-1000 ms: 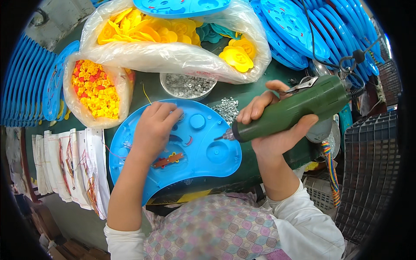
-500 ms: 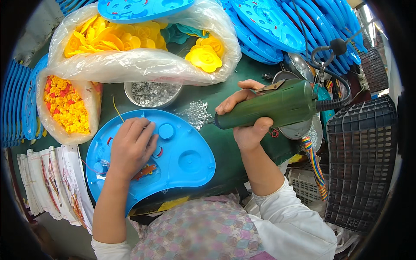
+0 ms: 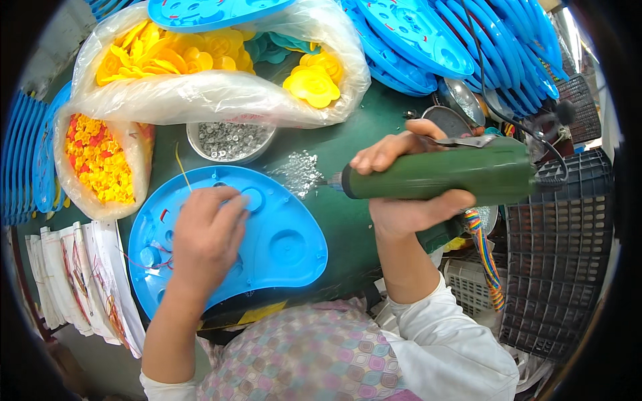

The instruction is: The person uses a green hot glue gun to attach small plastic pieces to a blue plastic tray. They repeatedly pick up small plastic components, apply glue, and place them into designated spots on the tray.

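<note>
The blue panel (image 3: pixel 304 257), a curved plastic piece with raised rounds and hollows, lies on the green table (image 3: pixel 341 244) directly under the left hand (image 3: pixel 208 230) and to the left of the right hand (image 3: pixel 408 180). The left hand is over the panel's middle-left part, fingers bent and pointing toward the far edge, beside a raised blue round (image 3: pixel 253 199); its back faces up, so I cannot tell whether the fingertips are pinching anything or only resting there. A yellow wire (image 3: pixel 181 164) sticks up just beyond those fingers, and thin reddish wires (image 3: pixel 158 264) lie near the panel's left end, close to the wrist. The right hand, well apart from the left, is wrapped around a green power screwdriver (image 3: pixel 448 175), fingers over the far side and thumb along the near side. The tool lies nearly level, off the panel's right side, its tip pointing left at the edge of a loose pile of small shiny screws (image 3: pixel 297 170); whether it touches any is too small to tell. Beyond the panel's far edge stands a round bowl (image 3: pixel 194 142) of small pieces, next to a clear bag (image 3: pixel 160 100) of yellow flower shapes. Papers (image 3: pixel 110 267) with wires lie left of the panel.
</note>
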### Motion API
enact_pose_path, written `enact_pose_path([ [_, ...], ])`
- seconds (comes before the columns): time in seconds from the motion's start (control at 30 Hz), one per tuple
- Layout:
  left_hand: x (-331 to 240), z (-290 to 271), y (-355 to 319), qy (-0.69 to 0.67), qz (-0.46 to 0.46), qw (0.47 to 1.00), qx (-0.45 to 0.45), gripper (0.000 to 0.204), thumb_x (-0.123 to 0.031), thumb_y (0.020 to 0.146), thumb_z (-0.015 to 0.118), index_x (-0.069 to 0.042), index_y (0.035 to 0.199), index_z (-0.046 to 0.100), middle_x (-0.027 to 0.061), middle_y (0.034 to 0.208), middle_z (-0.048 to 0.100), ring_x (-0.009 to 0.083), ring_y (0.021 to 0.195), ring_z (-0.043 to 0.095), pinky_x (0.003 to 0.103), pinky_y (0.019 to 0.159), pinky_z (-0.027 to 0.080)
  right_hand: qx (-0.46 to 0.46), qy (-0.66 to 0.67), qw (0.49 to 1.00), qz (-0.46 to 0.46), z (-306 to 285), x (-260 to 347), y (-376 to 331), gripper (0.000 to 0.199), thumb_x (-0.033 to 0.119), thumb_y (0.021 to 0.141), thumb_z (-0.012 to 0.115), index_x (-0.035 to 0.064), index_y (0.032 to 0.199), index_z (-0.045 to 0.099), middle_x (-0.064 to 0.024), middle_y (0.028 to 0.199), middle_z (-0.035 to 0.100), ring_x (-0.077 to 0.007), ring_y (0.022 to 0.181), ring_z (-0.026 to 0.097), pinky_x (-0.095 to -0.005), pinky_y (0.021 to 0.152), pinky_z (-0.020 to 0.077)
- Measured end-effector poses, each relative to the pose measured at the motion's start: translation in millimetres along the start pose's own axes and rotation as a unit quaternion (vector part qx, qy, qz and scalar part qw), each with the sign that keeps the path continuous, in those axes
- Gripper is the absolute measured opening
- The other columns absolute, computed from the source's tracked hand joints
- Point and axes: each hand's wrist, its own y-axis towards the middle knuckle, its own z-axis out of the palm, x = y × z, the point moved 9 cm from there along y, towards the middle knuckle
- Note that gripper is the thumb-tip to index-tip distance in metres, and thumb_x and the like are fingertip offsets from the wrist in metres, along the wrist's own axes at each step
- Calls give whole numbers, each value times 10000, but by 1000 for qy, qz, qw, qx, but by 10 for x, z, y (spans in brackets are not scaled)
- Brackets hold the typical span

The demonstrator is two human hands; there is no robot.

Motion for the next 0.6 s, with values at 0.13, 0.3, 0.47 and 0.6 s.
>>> enact_pose_path([
  [0.13, -63, 332, -50, -225, -154, 959, 78, 290, -17, 807, 788, -36, 1085, 706, 122, 961, 673, 304, 892, 661, 401, 783, 541, -23, 122, 992, 20, 178, 106, -22, 1116, 976, 785, 400, 17, 1350, 495, -91, 812, 633, -234, 702, 652, -413, 678, 583],
  [0.3, -27, 512, -194, -278, -165, 941, 100, 260, -55, 822, 793, -40, 1069, 710, 123, 902, 664, 308, 832, 655, 399, 726, 527, -28, 168, 982, 77, 336, 35, -169, 1157, 1008, 756, 346, 16, 1335, 488, -102, 784, 629, -248, 686, 672, -427, 669, 601],
  [0.47, -96, 405, -244, -230, -122, 963, 71, 193, -61, 831, 788, -40, 1005, 708, 125, 856, 649, 317, 799, 641, 411, 695, 507, -11, 129, 986, 102, 392, -8, -268, 1116, 975, 776, 426, 25, 1354, 518, -74, 784, 616, -222, 701, 637, -394, 645, 576],
  [0.6, -77, 434, -308, -250, -132, 956, 77, 166, -71, 831, 789, -36, 965, 697, 122, 832, 632, 317, 794, 631, 418, 694, 502, 6, 128, 987, 99, 433, -31, -323, 1132, 984, 769, 414, 21, 1357, 509, -77, 789, 615, -223, 705, 642, -394, 646, 581],
])
